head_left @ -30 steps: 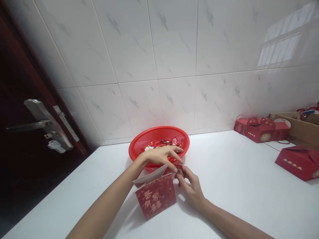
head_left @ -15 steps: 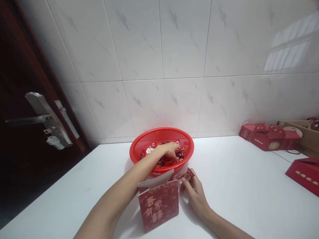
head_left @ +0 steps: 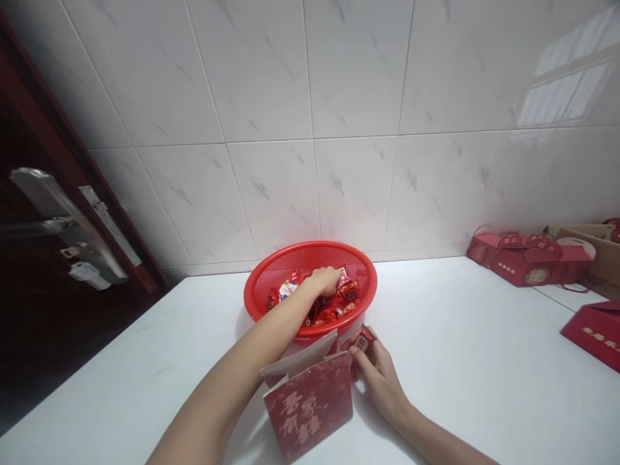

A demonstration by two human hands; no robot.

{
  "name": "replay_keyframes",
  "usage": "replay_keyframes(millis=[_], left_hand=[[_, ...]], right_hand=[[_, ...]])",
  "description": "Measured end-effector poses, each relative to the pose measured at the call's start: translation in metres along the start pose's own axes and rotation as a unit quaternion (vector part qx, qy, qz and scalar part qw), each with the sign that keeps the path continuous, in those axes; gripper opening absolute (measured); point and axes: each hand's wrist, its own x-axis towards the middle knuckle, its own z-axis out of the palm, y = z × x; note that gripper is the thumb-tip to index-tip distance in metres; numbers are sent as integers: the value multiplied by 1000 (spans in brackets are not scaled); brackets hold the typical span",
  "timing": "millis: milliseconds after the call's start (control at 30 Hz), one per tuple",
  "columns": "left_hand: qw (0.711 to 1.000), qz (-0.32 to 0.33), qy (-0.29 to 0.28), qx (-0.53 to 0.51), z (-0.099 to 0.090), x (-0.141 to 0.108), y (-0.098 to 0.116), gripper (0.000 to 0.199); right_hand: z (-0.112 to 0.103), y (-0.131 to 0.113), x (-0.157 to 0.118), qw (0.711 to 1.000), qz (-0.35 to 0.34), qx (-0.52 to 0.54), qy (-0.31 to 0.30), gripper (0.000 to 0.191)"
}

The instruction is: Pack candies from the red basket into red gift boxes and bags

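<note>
A red plastic basket (head_left: 369,294) holds a heap of wrapped candies (head_left: 334,312), mostly red, with a white round-looking packet (head_left: 287,290) on the left side. My left hand (head_left: 325,281) reaches down among the candies, its fingers curled out of sight. In front of the basket stands a red paper gift box (head_left: 312,403) with gold Chinese characters, its top open. My right hand (head_left: 380,371) is beside the box's right edge, its thumb and fingers closed on a small red wrapped candy (head_left: 362,341).
Red gift boxes (head_left: 527,261) with handles stand at the back right, beside a cardboard carton (head_left: 603,265). Another red box (head_left: 595,332) lies nearer at the right edge. A tiled wall (head_left: 271,187) backs the white table (head_left: 450,323). A dark door (head_left: 33,290) is at left.
My left hand has dipped deeper into the candies, and its fingers have gone from spread to hidden. My right hand keeps the candy beside the box. The view has shifted slightly.
</note>
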Motion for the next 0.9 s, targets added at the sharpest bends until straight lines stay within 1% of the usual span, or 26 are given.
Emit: replay_keyframes(millis=[67, 133, 267, 333, 400, 467, 633, 767, 900], left_hand=[[1000, -7, 5, 10, 0, -4, -3, 24], [1000, -12, 1, 27, -4, 5, 0, 26], [997, -19, -9, 74, -17, 47, 15, 30], [994, -25, -20, 103, -21, 66, 21, 28], [991, -34, -29, 129, -24, 76, 24, 20], [988, -39, -31, 146, -24, 79, 26, 16], [989, -36, -18, 145, -22, 76, 24, 25], [993, -17, 4, 121, -21, 78, 23, 26], [995, 14, 3, 94, -20, 77, 24, 24]], right_hand=[[0, 0, 0, 1000, 0, -4, 1, 32], [0, 0, 0, 1000, 1, -7, 3, 31], [1, -1, 0, 1000, 9, -7, 11, 32], [2, -2, 0, 1000, 14, -5, 17, 33], [2, -4, 0, 1000, 18, -3, 19, 33], [2, -4, 0, 1000, 21, 0, 20, 33], [1, -5, 0, 999, 31, -4, 19, 35], [2, -7, -1, 999, 37, 3, 21, 36], [2, -6, 0, 999, 44, 6, 22, 38]])
